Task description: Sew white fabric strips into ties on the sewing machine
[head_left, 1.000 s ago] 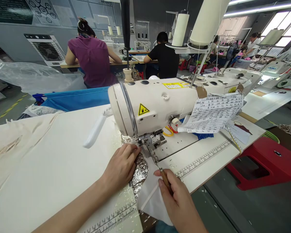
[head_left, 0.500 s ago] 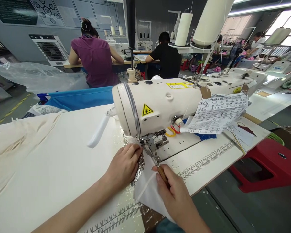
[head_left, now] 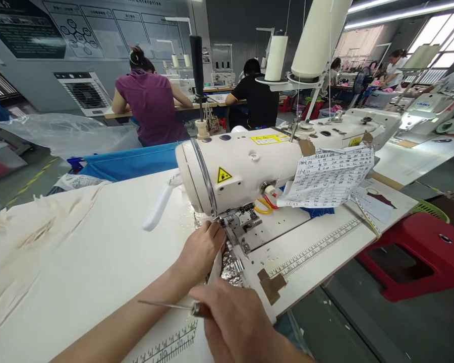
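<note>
My left hand (head_left: 200, 248) lies with its fingers curled on a white and silvery shiny fabric piece (head_left: 227, 262), pressing it down right beside the presser foot (head_left: 234, 224) of a cream sewing machine (head_left: 242, 166). Nearer to me, my right hand (head_left: 234, 322) is closed on a thin metal awl (head_left: 166, 305) with a wooden handle. Its tip points left, above my left forearm. The fabric runs from the needle area down between both hands.
A paper sheet of figures (head_left: 327, 176) hangs on the machine. Yellow and red scissor handles (head_left: 267, 204) lie behind the needle. A red stool (head_left: 419, 257) stands to the right. A blue cloth bin (head_left: 128, 161) sits beyond the table (head_left: 79, 252). Other people sew at the back.
My right hand has pulled back from the presser foot toward me and turned the awl, so its tip now points left. The left hand stays pressed on the fabric by the foot.
</note>
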{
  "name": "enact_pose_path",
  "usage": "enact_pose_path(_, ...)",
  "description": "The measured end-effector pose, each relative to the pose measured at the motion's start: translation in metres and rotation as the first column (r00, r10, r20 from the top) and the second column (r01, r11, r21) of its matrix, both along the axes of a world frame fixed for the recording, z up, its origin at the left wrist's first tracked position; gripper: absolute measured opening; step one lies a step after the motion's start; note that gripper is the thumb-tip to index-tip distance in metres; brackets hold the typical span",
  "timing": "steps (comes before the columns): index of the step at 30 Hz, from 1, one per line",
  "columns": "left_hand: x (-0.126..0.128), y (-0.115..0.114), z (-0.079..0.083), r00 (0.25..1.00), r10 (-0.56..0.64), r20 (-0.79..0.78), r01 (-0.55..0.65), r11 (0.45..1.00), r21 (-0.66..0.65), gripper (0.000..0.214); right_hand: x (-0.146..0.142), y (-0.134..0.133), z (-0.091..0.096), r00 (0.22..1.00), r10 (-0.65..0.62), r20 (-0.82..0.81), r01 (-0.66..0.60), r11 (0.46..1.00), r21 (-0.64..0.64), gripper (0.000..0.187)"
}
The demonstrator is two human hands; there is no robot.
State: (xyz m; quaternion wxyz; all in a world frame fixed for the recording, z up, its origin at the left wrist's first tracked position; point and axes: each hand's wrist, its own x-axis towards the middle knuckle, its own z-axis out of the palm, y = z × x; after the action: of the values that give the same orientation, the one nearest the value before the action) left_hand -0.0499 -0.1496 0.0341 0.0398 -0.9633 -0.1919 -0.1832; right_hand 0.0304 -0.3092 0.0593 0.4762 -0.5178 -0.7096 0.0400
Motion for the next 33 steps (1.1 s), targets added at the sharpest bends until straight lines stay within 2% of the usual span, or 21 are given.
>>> enact_pose_path(3, 0.000, 0.003, 0.000, 0.990, 0.070, 0.124, -0.057, 0.993, -0.103, 0.025, 0.001, -0.006, -0.014, 0.988, -0.151, 0.019, 0.152, 0.988, -0.032, 0.025)
enact_pose_path(5, -0.004, 0.006, -0.003, 0.961, 0.100, 0.258, -0.032, 0.967, -0.254, 0.022, 0.012, -0.012, -0.023, 0.968, -0.250, 0.018, 0.250, 0.958, -0.143, 0.026)
enact_pose_path(7, -0.007, 0.009, -0.005, 0.936, 0.112, 0.333, 0.028, 0.921, -0.389, 0.022, 0.027, -0.016, -0.028, 0.941, -0.324, 0.096, 0.338, 0.913, -0.228, 0.029)
enact_pose_path(9, -0.009, 0.011, -0.006, 0.930, 0.136, 0.341, 0.048, 0.876, -0.480, 0.024, 0.040, -0.015, -0.030, 0.917, -0.348, 0.197, 0.388, 0.894, -0.226, 0.031)
enact_pose_path(12, -0.009, 0.012, -0.004, 0.925, 0.184, 0.331, 0.036, 0.828, -0.560, 0.026, 0.047, -0.007, -0.032, 0.884, -0.365, 0.293, 0.420, 0.894, -0.154, 0.034)
enact_pose_path(17, -0.009, 0.013, -0.002, 0.917, 0.213, 0.337, 0.033, 0.802, -0.597, 0.025, 0.042, 0.005, -0.035, 0.872, -0.377, 0.311, 0.442, 0.880, -0.172, 0.033)
enact_pose_path(25, -0.010, 0.015, -0.002, 0.922, 0.222, 0.317, 0.006, 0.811, -0.586, 0.027, 0.043, 0.007, -0.035, 0.881, -0.373, 0.292, 0.439, 0.874, -0.209, 0.031)
enact_pose_path(33, -0.011, 0.015, -0.004, 0.921, 0.234, 0.311, 0.002, 0.797, -0.604, 0.025, 0.042, 0.009, -0.035, 0.881, -0.358, 0.308, 0.437, 0.865, -0.246, 0.030)
